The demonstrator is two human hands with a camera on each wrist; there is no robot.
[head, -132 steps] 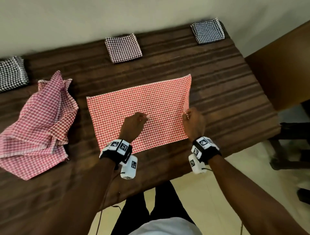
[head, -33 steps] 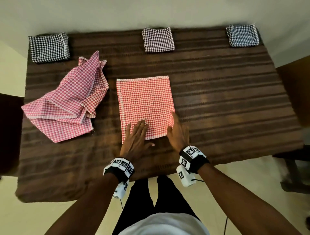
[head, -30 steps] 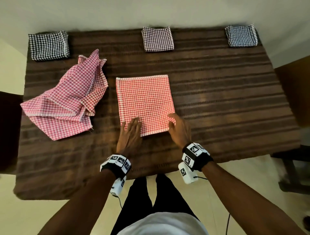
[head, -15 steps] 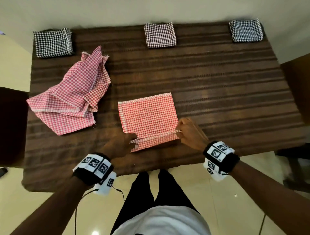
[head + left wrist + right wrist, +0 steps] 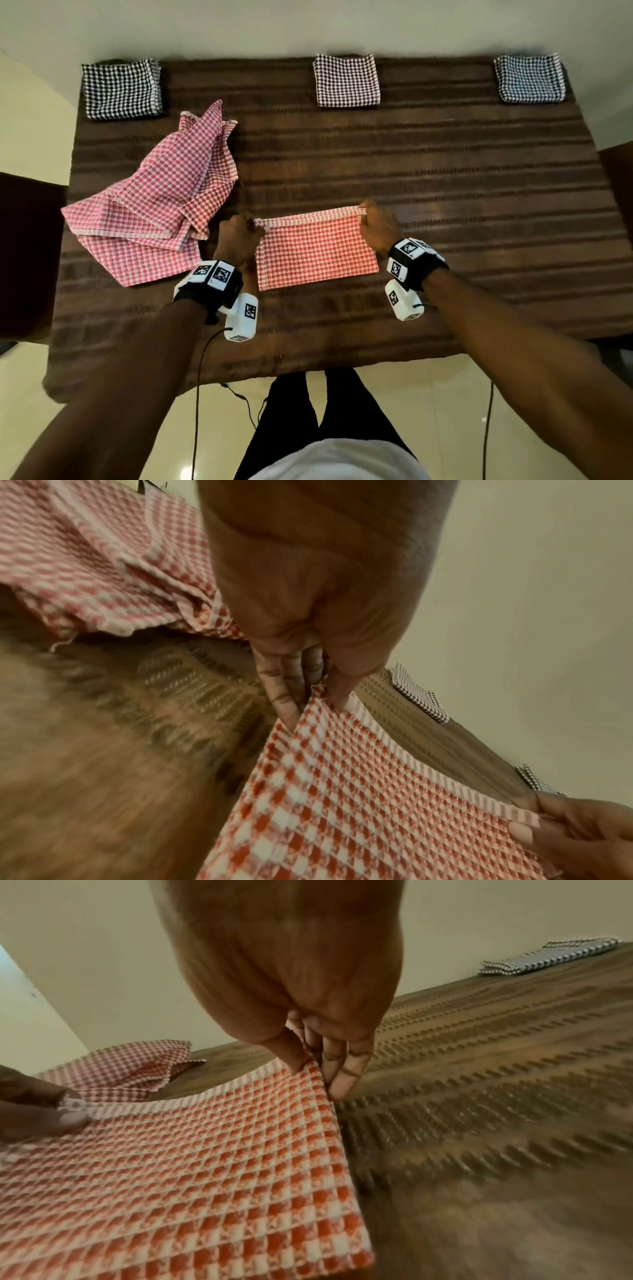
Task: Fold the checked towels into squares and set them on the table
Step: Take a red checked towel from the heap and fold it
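Fingers (image 5: 284, 696) of both hands pinch red towel (image 5: 317, 253) corners; only head view shows three folded squares (image 5: 346, 80).

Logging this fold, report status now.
Left hand and right hand each pinch a far corner of the red checked towel. Towel half-folded on the table. Unfolded pink towel lies close left.

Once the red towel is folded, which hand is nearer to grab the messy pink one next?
Probably the left hand. It pinches the red towel's left corner right beside the messy pink towel. The right hand pinches the opposite corner, so it would have to cross over.
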